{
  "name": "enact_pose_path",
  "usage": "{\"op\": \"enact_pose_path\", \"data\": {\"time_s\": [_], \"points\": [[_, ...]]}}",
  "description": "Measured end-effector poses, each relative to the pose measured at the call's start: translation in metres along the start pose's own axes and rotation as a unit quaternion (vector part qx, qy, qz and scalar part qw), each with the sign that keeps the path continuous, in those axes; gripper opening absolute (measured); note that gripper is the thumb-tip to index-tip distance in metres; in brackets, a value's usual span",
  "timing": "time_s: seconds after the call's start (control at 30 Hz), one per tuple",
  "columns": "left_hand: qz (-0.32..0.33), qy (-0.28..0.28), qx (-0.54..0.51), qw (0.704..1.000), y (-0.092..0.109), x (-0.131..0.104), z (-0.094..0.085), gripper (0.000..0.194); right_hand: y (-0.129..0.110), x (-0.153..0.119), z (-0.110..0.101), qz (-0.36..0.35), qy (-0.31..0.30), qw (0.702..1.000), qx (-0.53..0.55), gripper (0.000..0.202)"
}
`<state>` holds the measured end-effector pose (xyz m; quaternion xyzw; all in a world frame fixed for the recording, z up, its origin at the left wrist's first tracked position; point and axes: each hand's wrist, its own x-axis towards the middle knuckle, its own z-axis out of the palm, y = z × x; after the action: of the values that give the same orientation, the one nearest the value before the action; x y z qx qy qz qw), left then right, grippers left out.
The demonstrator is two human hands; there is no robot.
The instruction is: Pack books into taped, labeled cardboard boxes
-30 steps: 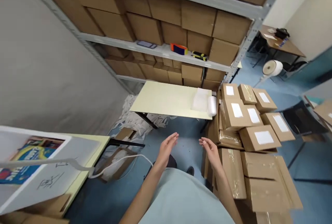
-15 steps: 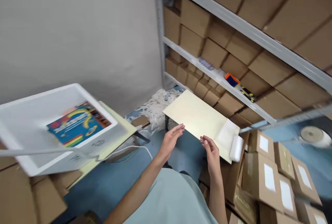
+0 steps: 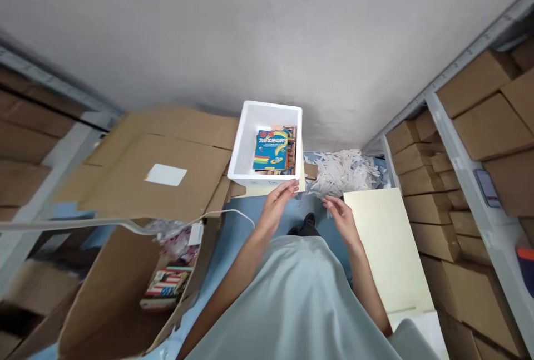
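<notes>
Before a plain grey wall [image 3: 267,31], a white bin [image 3: 239,151] stands on a pale yellow surface [image 3: 251,191], its mouth upward, presumably to leave its contents within reach. Inside the bin, a blue-covered book [image 3: 271,151] lies face up atop others, its title edge toward the bin's far side and its long axis apparently running front to back. Both hands are empty and loosely curled, the left hand [image 3: 274,208] near the bin's front right corner, the right hand [image 3: 341,218] farther right of the bin.
</notes>
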<state>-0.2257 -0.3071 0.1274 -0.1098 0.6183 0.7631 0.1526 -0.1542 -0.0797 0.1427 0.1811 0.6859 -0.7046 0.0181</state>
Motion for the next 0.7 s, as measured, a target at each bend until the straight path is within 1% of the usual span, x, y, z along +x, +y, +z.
{"op": "enact_pose_path", "data": {"time_s": [0.1,0.17,0.27,0.33,0.43,0.53,0.6,0.7], "points": [[0.003,0.084,-0.001,0.996,0.016,0.017,-0.023,0.063,-0.014,0.053,0.033,-0.018,-0.121,0.992,-0.034,0.046],[0.001,0.128,-0.011,0.992,0.022,0.027,-0.033,0.065,-0.022,0.08,0.053,-0.042,-0.184,0.98,-0.063,0.041],[-0.006,0.173,-0.026,0.984,0.023,0.039,-0.038,0.066,-0.026,0.109,0.076,-0.064,-0.242,0.964,-0.092,0.038],[-0.012,0.182,-0.032,0.983,0.02,0.046,-0.039,0.067,-0.02,0.122,0.089,-0.059,-0.265,0.957,-0.098,0.039],[-0.025,0.17,-0.041,0.984,0.015,0.059,-0.043,0.071,-0.002,0.136,0.109,-0.038,-0.272,0.957,-0.098,0.046],[-0.035,0.155,-0.052,0.986,0.009,0.08,-0.059,0.075,0.023,0.151,0.133,-0.026,-0.254,0.961,-0.105,0.055],[-0.03,0.154,-0.054,0.986,0.004,0.102,-0.075,0.075,0.041,0.166,0.151,-0.023,-0.238,0.964,-0.115,0.058],[-0.01,0.166,-0.011,0.986,-0.002,0.148,-0.102,0.067,0.065,0.199,0.181,-0.005,-0.192,0.97,-0.149,0.06]]}}
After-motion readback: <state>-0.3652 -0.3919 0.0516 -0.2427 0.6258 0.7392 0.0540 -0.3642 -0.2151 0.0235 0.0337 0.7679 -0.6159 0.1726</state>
